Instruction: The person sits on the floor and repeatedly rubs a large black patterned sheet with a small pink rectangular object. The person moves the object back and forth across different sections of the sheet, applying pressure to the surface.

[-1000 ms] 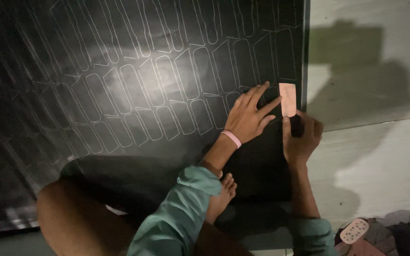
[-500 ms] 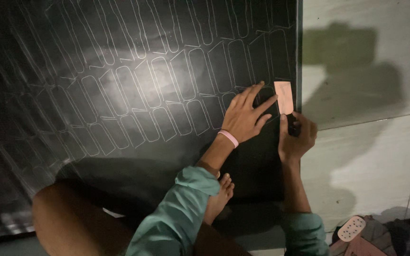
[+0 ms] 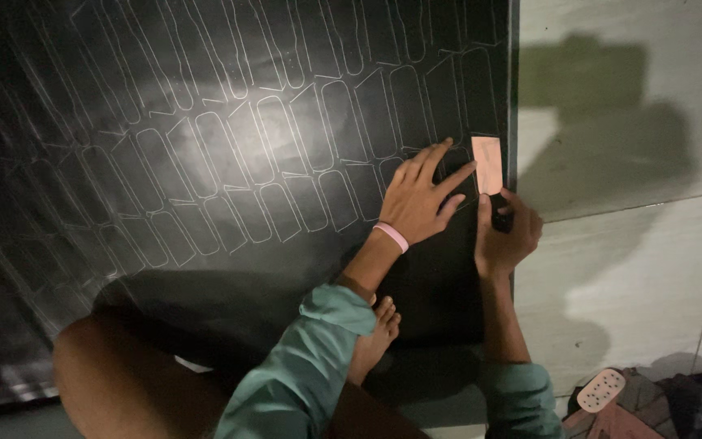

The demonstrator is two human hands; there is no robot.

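Item: small pinkish-tan rectangular template piece [image 3: 487,164], flat on the large black sheet [image 3: 205,162], upright, close to the sheet's right edge. It sits just beyond the left fingertips and directly above the right hand.

Left hand [image 3: 420,199]: spread flat, index finger touching the template's left side to steady it; grip open, holding nothing. A pink band [image 3: 392,236] circles the wrist.

Right hand [image 3: 505,236]: just below the template, grip narrow and closed around a small dark marking tool [image 3: 500,218], its kind too dim to tell.

Sheet: covered to the left of the hands with rows of pale traced outlines [image 3: 270,162] of the same elongated shape.

Step, as judged: tracing one more outline at the row's right end. The next move calls for a firm hold on the template while the tool follows its edge.

Surroundings: pale tiled floor [image 3: 635,268] to the right; teal sleeves [image 3: 310,366]; a bare foot [image 3: 375,333] below the left wrist.
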